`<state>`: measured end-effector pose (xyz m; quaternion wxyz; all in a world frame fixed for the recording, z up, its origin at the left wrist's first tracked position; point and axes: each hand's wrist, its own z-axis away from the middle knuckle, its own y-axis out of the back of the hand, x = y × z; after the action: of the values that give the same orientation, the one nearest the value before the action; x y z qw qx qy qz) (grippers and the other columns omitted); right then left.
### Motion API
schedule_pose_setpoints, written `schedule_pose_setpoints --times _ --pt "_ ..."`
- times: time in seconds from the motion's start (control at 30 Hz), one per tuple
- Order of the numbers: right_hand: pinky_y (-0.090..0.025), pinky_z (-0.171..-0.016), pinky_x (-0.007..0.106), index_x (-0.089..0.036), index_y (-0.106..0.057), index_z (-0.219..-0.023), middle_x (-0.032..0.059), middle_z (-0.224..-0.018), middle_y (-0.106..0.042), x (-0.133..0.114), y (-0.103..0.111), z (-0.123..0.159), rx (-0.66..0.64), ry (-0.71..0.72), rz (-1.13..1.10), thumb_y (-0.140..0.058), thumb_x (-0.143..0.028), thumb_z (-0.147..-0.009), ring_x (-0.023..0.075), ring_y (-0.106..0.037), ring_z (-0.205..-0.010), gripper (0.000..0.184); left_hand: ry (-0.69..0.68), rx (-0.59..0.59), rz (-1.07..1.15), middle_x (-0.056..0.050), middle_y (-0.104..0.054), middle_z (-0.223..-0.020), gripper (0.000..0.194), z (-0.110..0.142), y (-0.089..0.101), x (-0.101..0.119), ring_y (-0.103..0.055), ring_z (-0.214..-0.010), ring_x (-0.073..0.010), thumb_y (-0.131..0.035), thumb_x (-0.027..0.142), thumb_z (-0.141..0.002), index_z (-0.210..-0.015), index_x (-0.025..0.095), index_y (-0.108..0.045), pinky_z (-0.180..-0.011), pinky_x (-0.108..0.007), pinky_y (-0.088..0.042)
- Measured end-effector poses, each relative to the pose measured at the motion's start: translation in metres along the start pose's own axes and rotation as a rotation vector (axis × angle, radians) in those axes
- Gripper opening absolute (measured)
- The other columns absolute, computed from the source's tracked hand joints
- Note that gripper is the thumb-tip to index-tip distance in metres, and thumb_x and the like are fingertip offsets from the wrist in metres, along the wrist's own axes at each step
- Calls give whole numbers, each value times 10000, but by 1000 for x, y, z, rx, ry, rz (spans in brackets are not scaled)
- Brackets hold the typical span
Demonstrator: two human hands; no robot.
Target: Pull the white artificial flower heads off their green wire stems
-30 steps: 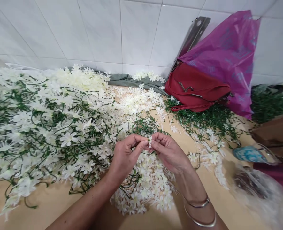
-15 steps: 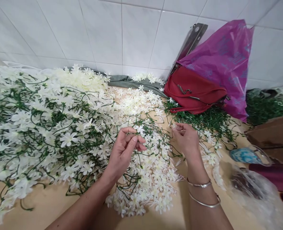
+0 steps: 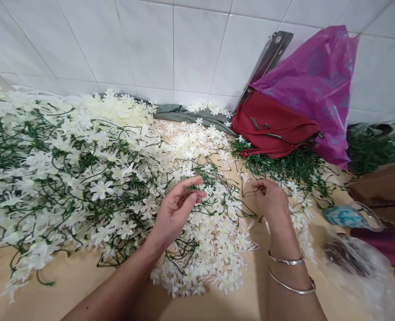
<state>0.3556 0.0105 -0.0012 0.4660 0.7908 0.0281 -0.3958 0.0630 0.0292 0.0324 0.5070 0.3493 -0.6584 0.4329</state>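
Note:
My left hand (image 3: 179, 207) is over the middle of the flower pile, thumb and fingers apart, and nothing shows between them. To its right, my right hand (image 3: 271, 200) is closed in a pinch on a thin green plastic stem (image 3: 248, 192), which sticks out leftward from the fingertips. Beneath and between the hands lie loose white artificial flower heads (image 3: 222, 236) and a tangle of green stems (image 3: 209, 174). A big heap of white artificial flowers on green stems (image 3: 100, 191) fills the left side.
Against the tiled wall (image 3: 197, 49) stand a red handbag (image 3: 276, 122), a purple plastic bag (image 3: 331, 89) and a metal bar (image 3: 277, 44). More green stems (image 3: 291, 167) lie under the handbag. At right are a blue-patterned mask (image 3: 344, 216), a clear plastic bag (image 3: 368, 272) and brown cardboard (image 3: 384, 187).
My left hand's fingers have spread; a white flower at its fingertips is no longer there. My right hand has moved right and nearer to me, with a green stem now showing at its fingertips.

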Motion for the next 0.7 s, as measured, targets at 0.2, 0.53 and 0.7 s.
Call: schedule_pose_setpoints --times 0.2,0.53,0.7 --pt "-534 -787 379 -187 -697 -917 56 -836 -693 -24 0 6 128 0 -307 -727 -354 -781 205 -630 -742 217 22 -21 82 -110 -476 -1570 573 -1 -5 -7 -696 -1157 -180 -728 187 -896 -1425 306 -545 -905 -258 -606" --pt "-545 -710 275 -246 -760 -1031 -8 -842 -716 -85 -5 49 -683 -43 -919 -895 -280 -727 134 -644 -738 334 -93 41 -150 -79 -735 -1199 379 -2 -1 -14 -739 -1094 -209 -734 210 -926 -1296 275 -688 -1016 -406 -595" --pt "-540 -760 277 -249 -772 -1055 6 -898 -741 -87 -10 57 -922 -58 -918 -847 -275 -792 125 -659 -796 275 -188 153 -284 -61 -752 -1181 374 -1 1 -19 -721 -1141 -203 -697 224 -966 -1333 289 -688 -1089 -422 -563"
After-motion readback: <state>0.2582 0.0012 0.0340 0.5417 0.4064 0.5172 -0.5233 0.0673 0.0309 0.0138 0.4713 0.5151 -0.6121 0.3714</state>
